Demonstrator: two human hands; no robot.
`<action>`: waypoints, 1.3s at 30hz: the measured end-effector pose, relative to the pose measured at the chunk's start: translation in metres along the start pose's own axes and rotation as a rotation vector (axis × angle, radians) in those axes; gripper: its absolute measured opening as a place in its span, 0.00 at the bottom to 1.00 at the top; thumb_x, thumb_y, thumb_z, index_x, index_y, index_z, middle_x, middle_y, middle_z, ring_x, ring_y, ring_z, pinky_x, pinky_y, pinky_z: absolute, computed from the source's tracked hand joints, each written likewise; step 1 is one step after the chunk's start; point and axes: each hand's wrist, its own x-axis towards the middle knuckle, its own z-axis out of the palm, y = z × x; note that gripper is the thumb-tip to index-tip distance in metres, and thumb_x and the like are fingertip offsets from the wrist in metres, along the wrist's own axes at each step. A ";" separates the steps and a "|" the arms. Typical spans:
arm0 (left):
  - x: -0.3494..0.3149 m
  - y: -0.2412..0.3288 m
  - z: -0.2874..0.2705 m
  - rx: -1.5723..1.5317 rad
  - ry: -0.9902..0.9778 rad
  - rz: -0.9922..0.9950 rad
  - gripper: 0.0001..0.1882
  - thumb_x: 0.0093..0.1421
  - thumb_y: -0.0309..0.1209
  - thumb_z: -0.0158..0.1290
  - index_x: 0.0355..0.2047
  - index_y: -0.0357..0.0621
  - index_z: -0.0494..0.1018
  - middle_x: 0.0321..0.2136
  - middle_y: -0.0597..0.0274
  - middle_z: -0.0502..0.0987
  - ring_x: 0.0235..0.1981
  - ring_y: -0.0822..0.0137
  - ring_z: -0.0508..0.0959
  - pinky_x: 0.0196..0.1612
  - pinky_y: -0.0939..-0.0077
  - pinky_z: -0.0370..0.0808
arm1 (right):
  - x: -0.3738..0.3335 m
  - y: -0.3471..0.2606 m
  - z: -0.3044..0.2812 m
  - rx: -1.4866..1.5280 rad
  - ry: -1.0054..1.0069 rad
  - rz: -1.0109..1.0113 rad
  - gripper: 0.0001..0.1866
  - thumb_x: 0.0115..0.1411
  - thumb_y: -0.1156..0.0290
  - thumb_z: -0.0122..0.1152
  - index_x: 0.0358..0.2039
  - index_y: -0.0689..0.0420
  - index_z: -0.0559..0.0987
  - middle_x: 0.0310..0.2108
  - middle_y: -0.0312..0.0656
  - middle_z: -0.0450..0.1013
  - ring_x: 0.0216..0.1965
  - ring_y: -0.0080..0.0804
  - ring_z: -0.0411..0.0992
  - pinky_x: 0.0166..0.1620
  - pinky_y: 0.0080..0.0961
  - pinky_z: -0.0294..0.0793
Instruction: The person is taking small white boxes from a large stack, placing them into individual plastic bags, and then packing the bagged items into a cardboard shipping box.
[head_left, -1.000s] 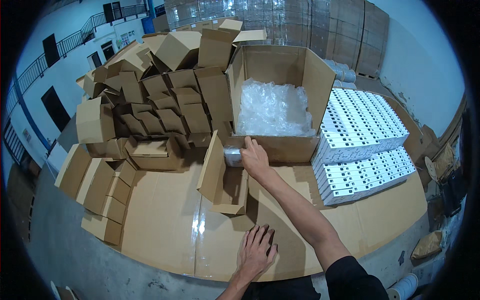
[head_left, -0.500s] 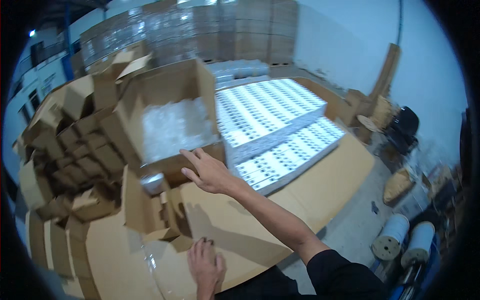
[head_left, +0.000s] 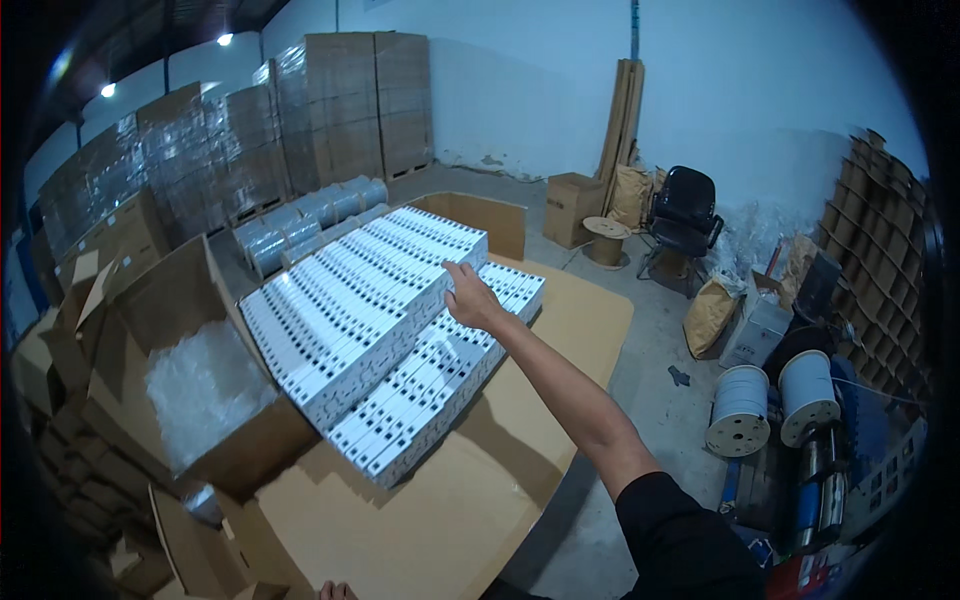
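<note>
At the lower edge of the view, only the fingertips of the left hand (head_left: 338, 590) show, resting on the cardboard-covered surface (head_left: 420, 520); whether it is open or closed cannot be determined. It lies well apart from the stock.

The right hand (head_left: 470, 298) is extended forward on a straight arm. Its fingers are open and spread, and they touch the near right edge of the upper stack of white boxes (head_left: 350, 300). It grips nothing.

The stack lies to the left of and beyond the right hand. The boxes are long and narrow, laid in rows. A lower stack of white boxes (head_left: 440, 390) sits below and just beside the hand. The right hand is clearly the nearer one.

Further left stands an open carton (head_left: 190, 400) holding clear plastic bags.
</note>
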 end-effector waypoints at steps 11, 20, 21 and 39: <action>-0.003 -0.012 0.016 0.063 -0.013 0.063 0.20 0.65 0.32 0.46 0.50 0.28 0.74 0.51 0.39 0.74 0.56 0.38 0.70 0.60 0.43 0.66 | 0.045 0.119 0.020 -0.078 -0.028 0.268 0.39 0.56 0.86 0.50 0.68 0.44 0.65 0.61 0.59 0.59 0.62 0.57 0.64 0.63 0.39 0.67; 0.005 -0.004 0.011 0.096 -0.032 0.029 0.19 0.67 0.33 0.45 0.49 0.29 0.74 0.49 0.39 0.74 0.54 0.39 0.71 0.57 0.45 0.67 | 0.051 0.127 0.037 0.030 0.023 0.145 0.31 0.54 0.87 0.58 0.58 0.50 0.71 0.57 0.56 0.61 0.59 0.57 0.67 0.60 0.39 0.70; 0.006 -0.002 0.010 0.084 -0.033 0.006 0.19 0.67 0.33 0.45 0.49 0.29 0.74 0.50 0.39 0.74 0.54 0.39 0.71 0.57 0.46 0.67 | 0.053 0.126 0.039 0.034 0.032 0.155 0.31 0.53 0.87 0.59 0.58 0.51 0.70 0.57 0.56 0.61 0.58 0.58 0.67 0.60 0.39 0.70; -0.004 0.006 0.004 -0.019 -0.005 -0.079 0.20 0.65 0.33 0.48 0.49 0.26 0.73 0.53 0.37 0.71 0.56 0.40 0.69 0.61 0.51 0.65 | 0.025 0.122 0.000 0.059 0.097 0.138 0.20 0.54 0.85 0.62 0.47 0.54 0.77 0.48 0.50 0.67 0.51 0.53 0.70 0.55 0.40 0.71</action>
